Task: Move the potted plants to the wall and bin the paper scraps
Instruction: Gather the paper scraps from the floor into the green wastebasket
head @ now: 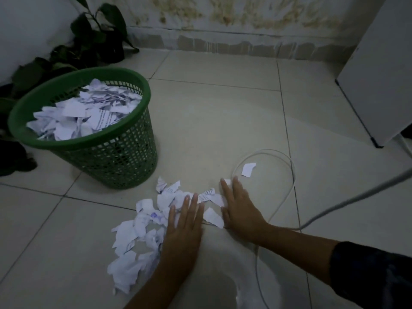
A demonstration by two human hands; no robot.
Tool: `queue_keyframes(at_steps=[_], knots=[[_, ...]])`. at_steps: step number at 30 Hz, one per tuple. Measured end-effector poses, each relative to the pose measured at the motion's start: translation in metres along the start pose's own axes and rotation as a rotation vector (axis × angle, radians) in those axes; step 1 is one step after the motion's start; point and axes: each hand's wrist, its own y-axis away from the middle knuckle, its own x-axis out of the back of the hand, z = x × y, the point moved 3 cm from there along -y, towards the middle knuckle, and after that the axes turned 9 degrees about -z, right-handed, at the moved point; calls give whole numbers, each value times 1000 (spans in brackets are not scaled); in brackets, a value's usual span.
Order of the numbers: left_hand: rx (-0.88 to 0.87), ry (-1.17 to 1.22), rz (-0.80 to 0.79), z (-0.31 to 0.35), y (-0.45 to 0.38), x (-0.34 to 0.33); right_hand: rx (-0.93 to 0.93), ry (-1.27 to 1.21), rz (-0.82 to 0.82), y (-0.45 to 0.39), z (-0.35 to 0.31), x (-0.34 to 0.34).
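Kneeling low over a pale tiled floor [223, 108] in dim light, a person has two hands down among the paper scraps [142, 230]. Left hand [182, 226] lies flat on the edge of the heap, fingers [186, 202] straight and close together, pinching nothing. Right hand [239, 206] presses flat beside it, fingers slightly spread, touching a few scraps between the hands. One loose scrap [248, 169] lies apart, inside the loop of a thin white cable [287, 166] that curls just beyond the right hand. Farther left stands one green mesh bin [116, 152], heaped nearly to its rim with torn paper. Behind it, dark potted plants [98, 39] sit against the stained wall [245, 16]; their number cannot be told. One white cabinet [376, 70] stands at far right.
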Motion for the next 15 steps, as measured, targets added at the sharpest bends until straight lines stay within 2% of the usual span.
queue_keyframes(at_steps=[3, 4, 7, 9, 12, 15], knots=[[37, 11, 3, -2, -13, 5, -88, -16, 178, 16, 5, 1], [37, 17, -15, 0, -17, 5, -104, -27, 190, 19, 8, 2], [21, 53, -75, 12, -29, -3, -7, -285, 167, 24, 18, 8], [-27, 107, -141, 25, -38, -5, 99, -447, 257, 26, 22, 23], [-92, 176, -200, 45, -49, -5, 174, -522, 405, 30, 22, 52], [-119, 234, -161, 58, -65, -3, 134, -596, 474, 31, 30, 68]])
